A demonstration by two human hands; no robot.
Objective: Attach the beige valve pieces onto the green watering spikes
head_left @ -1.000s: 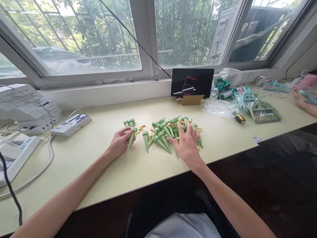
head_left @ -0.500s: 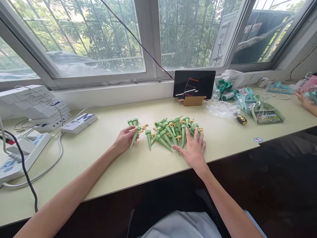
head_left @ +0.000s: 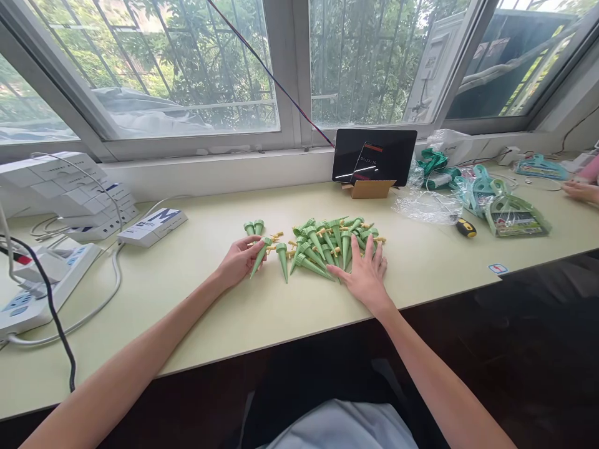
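My left hand (head_left: 241, 260) pinches a green plastic watering spike (head_left: 259, 260) between thumb and fingers, its tip slanting down toward the table. Behind that hand stand two more spikes (head_left: 254, 227), caps up or nearly so. A single spike (head_left: 282, 260) lies between the held one and a pile of green spikes (head_left: 316, 249) with small yellow valves. At the pile's right side rests my right hand (head_left: 367, 272), its fingers spread over the nearest spikes; it grips none of them. The palm side of the right hand is hidden.
Behind the pile, a tablet (head_left: 374, 156) leans on a cardboard stand (head_left: 369, 189). White boxes (head_left: 153, 227), a power strip (head_left: 51, 280) and cables lie left. To the right are clear plastic wrap (head_left: 425, 206), a yellow-black tool (head_left: 466, 227) and wrapped dustpans (head_left: 517, 215). Another person's hand (head_left: 583, 191) shows far right.
My right hand has settled lower against the pile's right side, and the front spikes have shifted slightly. The left hand keeps its spike. The view has turned a little.
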